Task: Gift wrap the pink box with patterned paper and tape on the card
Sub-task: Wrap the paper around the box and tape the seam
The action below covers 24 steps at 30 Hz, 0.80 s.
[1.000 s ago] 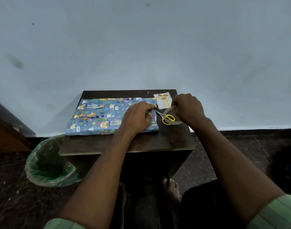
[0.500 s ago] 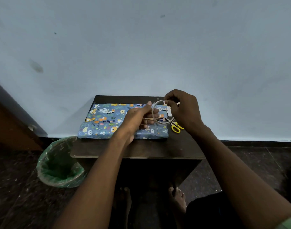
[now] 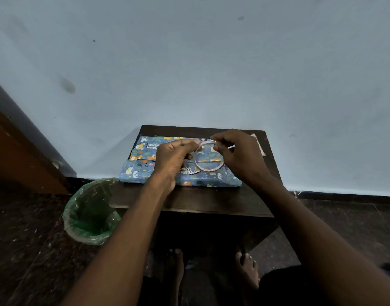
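- Left hand: fingers curled, pinching the left rim of a clear tape roll.
- Right hand: fingers bent, thumb and forefinger nipping the roll's top edge.
- Roll held upright, just above the wrapped box; blue animal-print paper covers the box, seam running lengthwise.
- Box lies on dark wooden tabletop; card at far right corner, partly hidden.
- Pale blue wall behind; dark speckled floor; green-lined bin at left; bare feet below.
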Each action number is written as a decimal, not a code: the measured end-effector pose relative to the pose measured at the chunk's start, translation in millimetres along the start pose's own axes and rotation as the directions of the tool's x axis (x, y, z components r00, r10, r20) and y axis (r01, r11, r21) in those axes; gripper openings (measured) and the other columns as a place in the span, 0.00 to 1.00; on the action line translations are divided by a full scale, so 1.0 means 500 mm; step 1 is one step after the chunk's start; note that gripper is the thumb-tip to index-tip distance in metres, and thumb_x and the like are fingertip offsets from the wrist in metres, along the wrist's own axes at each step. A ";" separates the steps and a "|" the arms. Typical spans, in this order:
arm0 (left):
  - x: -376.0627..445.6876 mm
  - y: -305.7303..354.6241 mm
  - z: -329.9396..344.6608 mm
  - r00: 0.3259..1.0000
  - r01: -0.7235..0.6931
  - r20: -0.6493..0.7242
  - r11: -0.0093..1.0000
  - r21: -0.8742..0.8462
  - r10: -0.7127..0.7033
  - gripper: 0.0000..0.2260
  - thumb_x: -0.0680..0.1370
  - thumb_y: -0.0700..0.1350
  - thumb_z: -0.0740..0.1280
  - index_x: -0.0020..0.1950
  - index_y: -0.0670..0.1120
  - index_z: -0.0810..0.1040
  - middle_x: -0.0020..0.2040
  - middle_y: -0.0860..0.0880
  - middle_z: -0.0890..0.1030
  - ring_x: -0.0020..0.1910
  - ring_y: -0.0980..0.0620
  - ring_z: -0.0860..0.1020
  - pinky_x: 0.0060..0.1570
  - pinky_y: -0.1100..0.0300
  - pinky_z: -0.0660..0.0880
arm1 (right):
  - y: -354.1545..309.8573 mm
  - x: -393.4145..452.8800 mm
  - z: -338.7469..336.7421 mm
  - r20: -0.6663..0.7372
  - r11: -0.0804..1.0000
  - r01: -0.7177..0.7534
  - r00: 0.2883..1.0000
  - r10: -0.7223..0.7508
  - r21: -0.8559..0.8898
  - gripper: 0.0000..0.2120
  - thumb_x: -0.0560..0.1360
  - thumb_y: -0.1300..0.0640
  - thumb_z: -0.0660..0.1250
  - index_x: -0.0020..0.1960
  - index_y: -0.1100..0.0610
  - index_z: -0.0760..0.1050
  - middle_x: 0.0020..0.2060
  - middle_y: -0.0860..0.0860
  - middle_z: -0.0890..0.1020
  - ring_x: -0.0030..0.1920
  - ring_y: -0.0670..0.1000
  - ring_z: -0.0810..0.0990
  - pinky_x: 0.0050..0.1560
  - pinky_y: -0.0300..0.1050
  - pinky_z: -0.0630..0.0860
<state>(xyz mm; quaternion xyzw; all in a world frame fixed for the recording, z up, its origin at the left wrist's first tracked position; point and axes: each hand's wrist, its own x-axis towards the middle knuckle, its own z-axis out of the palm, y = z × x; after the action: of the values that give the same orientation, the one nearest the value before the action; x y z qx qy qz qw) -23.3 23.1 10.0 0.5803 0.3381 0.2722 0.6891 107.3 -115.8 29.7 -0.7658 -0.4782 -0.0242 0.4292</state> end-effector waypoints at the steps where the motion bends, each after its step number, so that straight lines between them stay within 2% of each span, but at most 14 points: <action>1: 0.002 0.001 0.001 1.000 -0.024 -0.009 1.000 -0.007 0.024 0.06 0.77 0.45 0.78 0.51 0.44 0.90 0.46 0.49 0.89 0.35 0.60 0.77 0.35 0.66 0.71 | 0.001 0.000 0.003 0.018 0.999 0.024 1.000 -0.023 -0.033 0.10 0.75 0.59 0.75 0.55 0.52 0.85 0.44 0.45 0.83 0.44 0.47 0.82 0.47 0.52 0.81; 4: 0.003 0.004 0.005 0.994 -0.105 0.025 0.994 0.006 0.105 0.06 0.77 0.40 0.78 0.52 0.39 0.89 0.44 0.49 0.89 0.38 0.62 0.83 0.36 0.71 0.74 | 0.001 -0.003 0.010 0.075 0.985 0.058 0.996 -0.046 -0.165 0.03 0.75 0.51 0.73 0.48 0.49 0.83 0.40 0.45 0.81 0.41 0.50 0.79 0.42 0.53 0.78; 5: 0.002 0.004 0.004 0.992 -0.124 0.041 0.992 0.013 0.123 0.06 0.77 0.39 0.78 0.52 0.38 0.89 0.45 0.49 0.89 0.39 0.62 0.84 0.38 0.71 0.75 | 0.001 -0.003 0.012 0.076 0.981 0.058 0.996 -0.045 -0.187 0.04 0.76 0.51 0.71 0.45 0.50 0.82 0.38 0.46 0.81 0.40 0.50 0.79 0.41 0.53 0.77; 8: 0.000 0.007 0.001 0.987 -0.137 0.086 0.991 0.003 0.136 0.06 0.77 0.40 0.77 0.52 0.40 0.89 0.49 0.50 0.89 0.44 0.61 0.84 0.42 0.67 0.75 | 0.004 -0.006 0.016 0.089 0.988 0.006 0.996 0.008 -0.156 0.10 0.78 0.51 0.69 0.40 0.52 0.79 0.34 0.46 0.82 0.37 0.49 0.80 0.40 0.53 0.78; 12: -0.003 0.006 0.005 0.984 -0.104 0.143 0.993 -0.054 0.111 0.03 0.79 0.45 0.76 0.49 0.49 0.91 0.56 0.50 0.88 0.55 0.52 0.83 0.53 0.53 0.74 | 0.002 -0.011 0.018 0.238 0.989 -0.088 0.964 0.114 -0.119 0.15 0.82 0.52 0.68 0.37 0.54 0.79 0.29 0.39 0.82 0.33 0.43 0.81 0.41 0.47 0.78; 15: -0.005 0.005 0.011 0.987 -0.080 0.135 0.993 -0.087 0.092 0.05 0.80 0.45 0.75 0.47 0.52 0.91 0.57 0.50 0.88 0.56 0.52 0.82 0.53 0.53 0.74 | 0.002 -0.011 0.020 0.287 0.987 -0.135 0.945 0.154 -0.085 0.15 0.82 0.52 0.69 0.37 0.55 0.81 0.29 0.43 0.83 0.32 0.43 0.80 0.37 0.42 0.71; 17: -0.007 0.006 0.013 0.989 -0.066 0.127 0.992 -0.107 0.080 0.06 0.80 0.44 0.74 0.46 0.52 0.90 0.55 0.52 0.89 0.56 0.54 0.82 0.52 0.56 0.74 | 0.002 -0.008 0.020 0.287 0.984 -0.150 0.942 0.173 -0.099 0.17 0.81 0.53 0.70 0.35 0.56 0.79 0.29 0.49 0.82 0.32 0.49 0.78 0.35 0.43 0.68; 20: -0.005 0.004 0.010 0.991 -0.054 0.114 0.993 -0.105 0.066 0.05 0.80 0.44 0.74 0.47 0.52 0.89 0.53 0.55 0.89 0.56 0.58 0.82 0.52 0.58 0.74 | 0.005 -0.005 0.019 0.272 0.977 -0.169 0.941 0.199 -0.128 0.24 0.80 0.56 0.72 0.27 0.52 0.70 0.24 0.47 0.74 0.29 0.49 0.70 0.33 0.45 0.63; 22: -0.003 0.002 0.009 0.989 -0.050 0.139 0.997 -0.065 0.059 0.04 0.81 0.45 0.74 0.50 0.52 0.89 0.54 0.55 0.89 0.56 0.59 0.82 0.52 0.58 0.75 | 0.010 -0.006 0.020 0.263 0.974 -0.180 0.942 0.210 -0.135 0.26 0.79 0.57 0.73 0.25 0.49 0.67 0.22 0.45 0.74 0.28 0.47 0.71 0.33 0.44 0.66; 24: -0.002 0.000 0.006 0.982 -0.036 0.186 0.998 -0.051 0.045 0.04 0.81 0.45 0.73 0.54 0.50 0.88 0.55 0.55 0.88 0.52 0.59 0.82 0.51 0.58 0.74 | 0.015 -0.007 0.021 0.273 0.971 -0.201 0.934 0.230 -0.130 0.20 0.79 0.56 0.73 0.29 0.54 0.75 0.27 0.50 0.80 0.31 0.53 0.78 0.37 0.49 0.75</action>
<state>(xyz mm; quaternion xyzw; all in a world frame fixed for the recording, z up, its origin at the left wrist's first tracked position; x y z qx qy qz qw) -21.4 20.6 10.6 0.5937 0.2536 0.2383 0.7255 107.0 -112.4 16.7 -0.8295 -0.4465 0.1101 0.3168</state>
